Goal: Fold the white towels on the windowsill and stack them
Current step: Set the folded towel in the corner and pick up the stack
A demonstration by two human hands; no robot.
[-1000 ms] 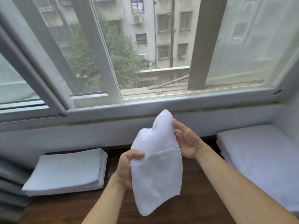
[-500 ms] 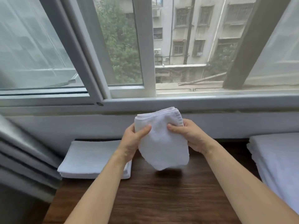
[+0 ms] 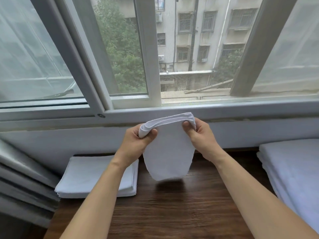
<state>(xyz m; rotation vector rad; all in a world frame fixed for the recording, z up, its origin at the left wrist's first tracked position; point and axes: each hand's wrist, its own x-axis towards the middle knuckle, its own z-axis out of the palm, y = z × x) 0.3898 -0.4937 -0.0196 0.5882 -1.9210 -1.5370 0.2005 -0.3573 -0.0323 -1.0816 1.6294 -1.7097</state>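
You are holding a folded white towel (image 3: 168, 152) up in the air in front of you, above the dark wooden windowsill (image 3: 172, 209) and just below the window frame (image 3: 207, 109). Your left hand (image 3: 136, 142) pinches the towel's upper left corner, with the thumb in front and the fingers curled round behind the bunched layers. Your right hand (image 3: 201, 137) pinches the upper right corner the same way, thumb pressed on the front face. Between your hands the top edge shows several stacked folds, and the rest of the towel hangs down freely, its rounded lower edge clear of the wood. To your left a neat stack of folded towels (image 3: 96, 178) lies flat on the windowsill, partly hidden by your left forearm. To your right a larger pile of white towels (image 3: 293, 173) sits at the edge of view. A grey curtain (image 3: 25, 183) hangs at far left.
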